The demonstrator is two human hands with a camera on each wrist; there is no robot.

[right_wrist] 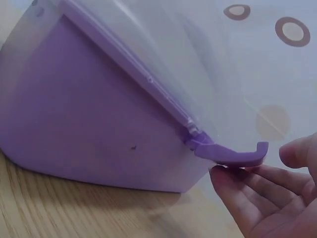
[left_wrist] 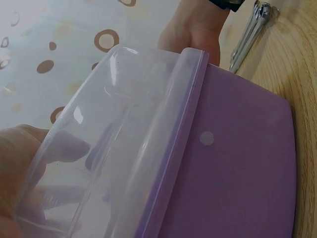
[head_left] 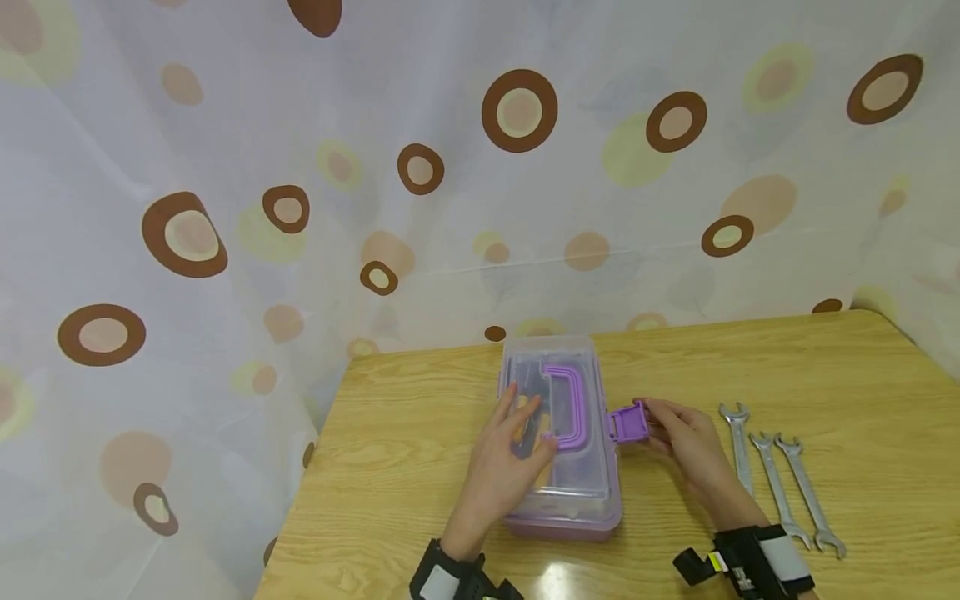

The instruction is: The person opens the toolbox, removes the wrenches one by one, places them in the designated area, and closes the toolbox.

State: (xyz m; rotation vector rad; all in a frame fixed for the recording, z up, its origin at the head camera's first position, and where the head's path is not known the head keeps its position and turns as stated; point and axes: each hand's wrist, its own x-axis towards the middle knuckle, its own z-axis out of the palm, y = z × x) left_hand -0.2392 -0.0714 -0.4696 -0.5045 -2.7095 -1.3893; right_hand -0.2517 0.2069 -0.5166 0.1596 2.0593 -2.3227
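Observation:
A purple plastic toolbox [head_left: 562, 527] with a clear lid [head_left: 592, 487] stands on the table, its lid down. My left hand [head_left: 501, 467] rests on the lid with fingers spread, beside the purple carrying handle [head_left: 577, 408]. Tan shapes show dimly through the clear plastic. On the box's right side, a purple latch [right_wrist: 233, 157] sticks outward, flipped away from the wall. My right hand [head_left: 686, 442] is at that latch; in the right wrist view its fingertips touch the latch from below, and the thumb stands apart from it.
Three metal wrenches, a left one [head_left: 739, 450], a middle one [head_left: 778, 487] and a right one [head_left: 812, 492], lie side by side right of my right hand. The wooden table [head_left: 390, 467] ends at a patterned curtain [head_left: 450, 217] behind the box.

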